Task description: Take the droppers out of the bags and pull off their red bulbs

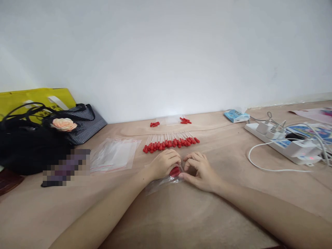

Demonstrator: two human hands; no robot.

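A clear plastic zip bag (162, 183) lies on the table in front of me, with red rubber bulbs (174, 172) showing inside it. My left hand (166, 163) curls over the bag's left side, fingers bent and closed on it. At the bag's right edge my right hand (198, 172) pinches the plastic between thumb and bent fingers. Just beyond both hands is a row of droppers (169, 142), clear thin tubes pointing away and red bulbs toward me. Left of them lies a stack of flat clear zip bags (112, 154) with red seal lines.
Near the wall lies another bag (169, 120) with red bulbs (185, 120) at either end. On the right are a blue tissue pack (236, 116) and a white power strip (280, 147) with trailing cables. Black, striped (88, 122) and yellow bags (52, 95) crowd the left.
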